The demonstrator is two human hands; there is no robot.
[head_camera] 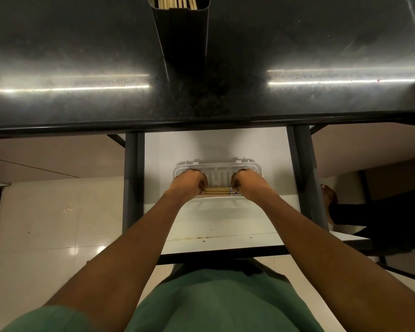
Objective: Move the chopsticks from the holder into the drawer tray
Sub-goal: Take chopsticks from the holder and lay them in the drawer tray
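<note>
Dark counter [82,56] is seen overhanging the drawer [225,219], which is pulled out below its front edge between two dark rails; white drawer floor lies bare around the tray [217,167]. Chopsticks [216,190] are held level over the tray's near side, left hand [189,182] and right hand [247,183] curled on opposite ends. More sticks stand in the holder [181,32] on the counter.

Pale tan chopsticks [217,190]; clear tray [225,168], ribbed; white drawer [168,149]; black holder [182,37]; speckled black countertop [82,56]; green shirt [213,303].
</note>
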